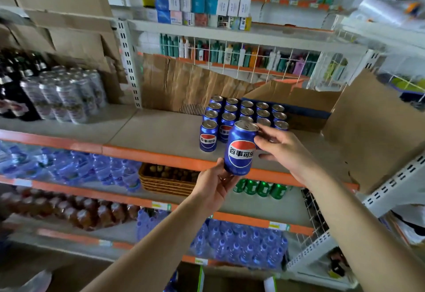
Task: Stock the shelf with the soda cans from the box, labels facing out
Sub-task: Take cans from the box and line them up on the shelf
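Observation:
A blue soda can (pixel 241 149) with a red, white and blue label is held in front of the shelf (pixel 147 135), label toward me. My left hand (pixel 216 183) grips its bottom edge from below. Against the can's right side, my right hand (pixel 280 151) has its fingers curled round the can near the top and the middle. Behind it several blue cans (pixel 230 117) stand in rows on the shelf; the front left one shows its label. An open cardboard box (pixel 310 105) sits to the right of the rows.
A large cardboard flap (pixel 377 130) juts out at right. Shrink-wrapped cans (pixel 66 94) and dark bottles (pixel 13 89) fill the shelf's left end. Below are water bottle packs (pixel 69 167), a wicker basket (pixel 165 179) and green cans (pixel 259 187).

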